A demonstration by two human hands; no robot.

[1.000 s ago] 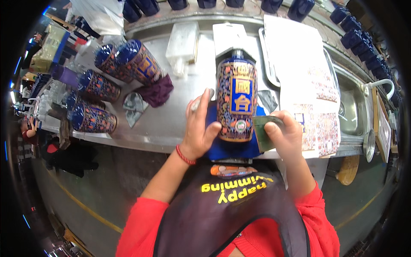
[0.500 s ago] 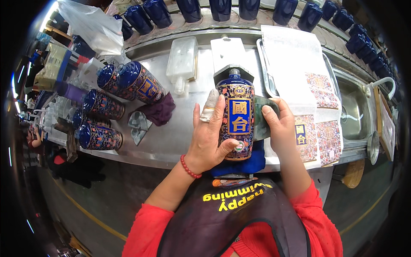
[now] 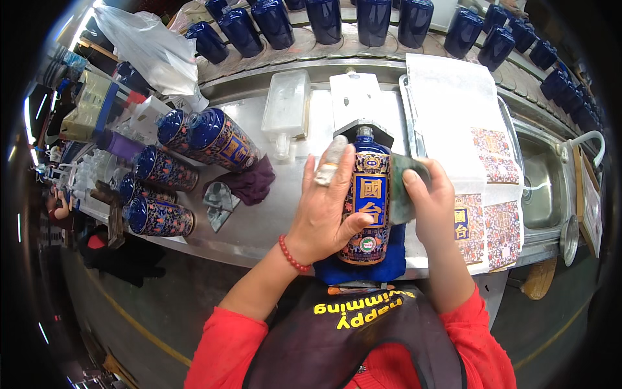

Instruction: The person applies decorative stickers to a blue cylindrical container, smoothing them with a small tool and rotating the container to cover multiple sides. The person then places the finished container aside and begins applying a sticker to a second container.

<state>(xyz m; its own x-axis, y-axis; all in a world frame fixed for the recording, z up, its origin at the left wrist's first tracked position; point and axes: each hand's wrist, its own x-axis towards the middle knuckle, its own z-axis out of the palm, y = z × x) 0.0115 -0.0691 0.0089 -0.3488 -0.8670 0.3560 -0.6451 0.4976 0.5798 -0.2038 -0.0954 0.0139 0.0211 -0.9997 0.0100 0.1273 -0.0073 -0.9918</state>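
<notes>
A dark blue bottle [image 3: 369, 194] with a patterned label lies on a blue pad [image 3: 389, 262] at the near edge of the steel counter [image 3: 272, 220]. My left hand [image 3: 327, 204] grips its left side, thumb across the lower label, a bandaged finger pointing up. My right hand [image 3: 427, 201] presses a grey-green cloth [image 3: 400, 188] against the bottle's right side.
Several labelled blue bottles [image 3: 194, 146] lie at the counter's left beside a purple rag [image 3: 249, 181]. Plain blue bottles [image 3: 363, 19] line the far edge. White sheets and printed labels [image 3: 489, 194] lie at right, by a sink [image 3: 541, 188]. A plastic box [image 3: 285, 107] stands behind.
The bottle has been turned so its square blue label faces up. My right hand with the cloth moved from the bottle's lower right up along its right side.
</notes>
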